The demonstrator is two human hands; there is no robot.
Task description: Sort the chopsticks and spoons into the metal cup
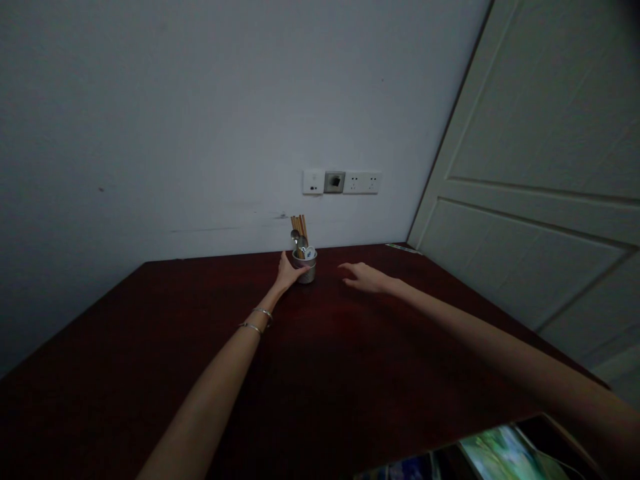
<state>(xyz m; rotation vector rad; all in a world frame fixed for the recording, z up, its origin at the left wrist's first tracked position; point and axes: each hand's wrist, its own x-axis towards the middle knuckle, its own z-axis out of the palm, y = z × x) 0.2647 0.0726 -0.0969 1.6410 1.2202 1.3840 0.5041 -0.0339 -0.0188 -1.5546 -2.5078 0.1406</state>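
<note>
A grey utensil holder [307,273] stands upright on a dark red table [320,360], close to the wall. Several wooden chopsticks [300,229] and metal spoons [295,235] stick up out of it, beside a white spoon-like piece [311,253]. My left hand [288,272] is around the holder's left and near side, its thumb across the front; the far fingers are partly hidden. To the right of the holder and apart from it, my right hand [366,277] hovers over the table with its fingers spread and nothing in them.
Behind the table rises a white wall [200,133] with sockets [363,182] and a grey switch plate [335,182]. A pale panelled door [540,167] borders the right side. Something with a bright green picture [505,453] lies at the near right edge.
</note>
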